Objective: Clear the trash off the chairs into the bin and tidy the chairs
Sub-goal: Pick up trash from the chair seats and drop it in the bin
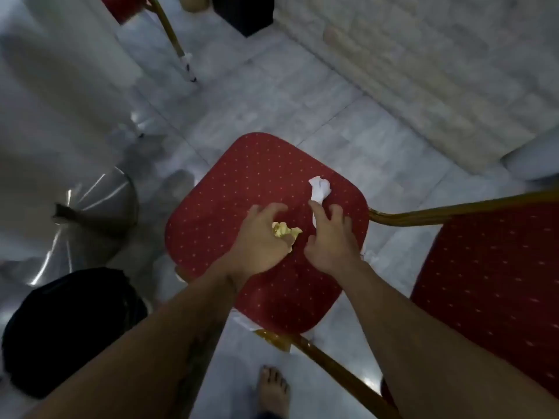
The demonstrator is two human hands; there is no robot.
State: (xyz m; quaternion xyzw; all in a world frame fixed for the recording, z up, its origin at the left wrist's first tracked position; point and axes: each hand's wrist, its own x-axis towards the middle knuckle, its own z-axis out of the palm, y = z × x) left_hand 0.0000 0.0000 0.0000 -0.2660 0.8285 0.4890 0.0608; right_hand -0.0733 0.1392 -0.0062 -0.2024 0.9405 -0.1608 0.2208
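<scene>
Above the red chair seat [242,176], the left hand [257,246] is clutching a yellow paper wad [282,231]; the right hand [329,240], fingers spread, is hovering just beside a white wad [319,189] lying on it; both are awaiting binning, seemingly

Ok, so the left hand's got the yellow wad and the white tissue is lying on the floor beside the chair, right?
Not quite. The head view shows the white tissue lying on the red chair seat itself, by the fingertips of the right hand. The left hand does hold the yellow wad.
</scene>
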